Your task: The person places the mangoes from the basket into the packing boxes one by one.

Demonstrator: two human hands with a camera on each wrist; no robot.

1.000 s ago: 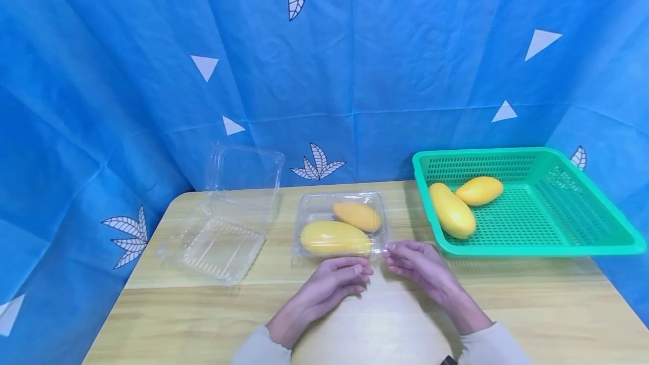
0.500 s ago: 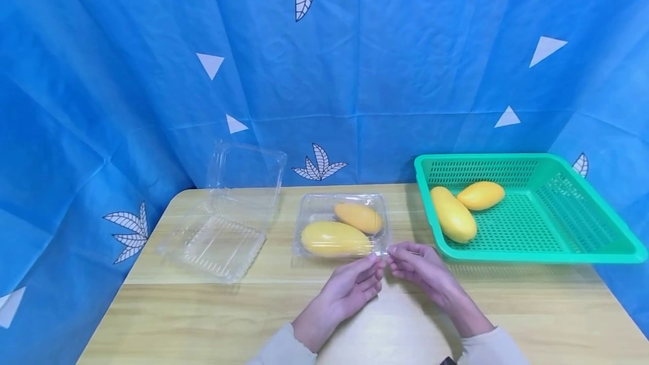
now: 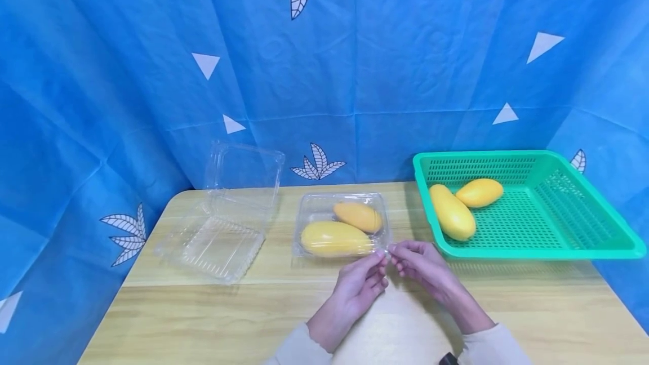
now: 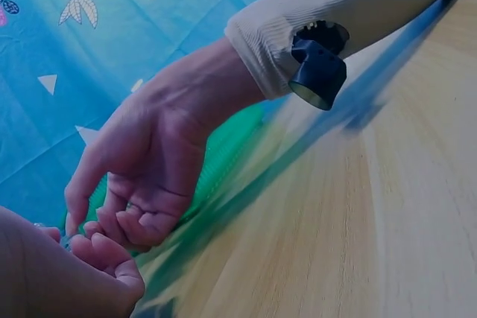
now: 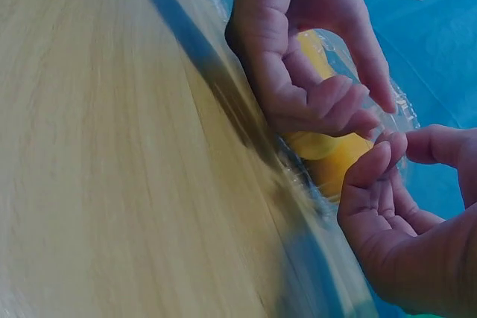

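A clear plastic clamshell box, its lid down, stands on the wooden table with two yellow mangoes inside. My right hand pinches the box's near right corner between thumb and index finger. Right beside it, my left hand has its thumb and curled fingers at the same front rim, thumb tip on the edge. The two hands nearly meet at this corner. In the right wrist view the left hand partly covers the mangoes. The left wrist view hides the pinched corner behind the fingers.
A second clear clamshell stands open to the left, its lid leaning up toward the curtain. At the right, a green plastic basket holds two more mangoes. A blue patterned curtain hangs behind the wooden table.
My left hand has moved right along the box's front edge, up to the right hand at the corner. The right hand has stayed at that corner, and the box has hardly moved.
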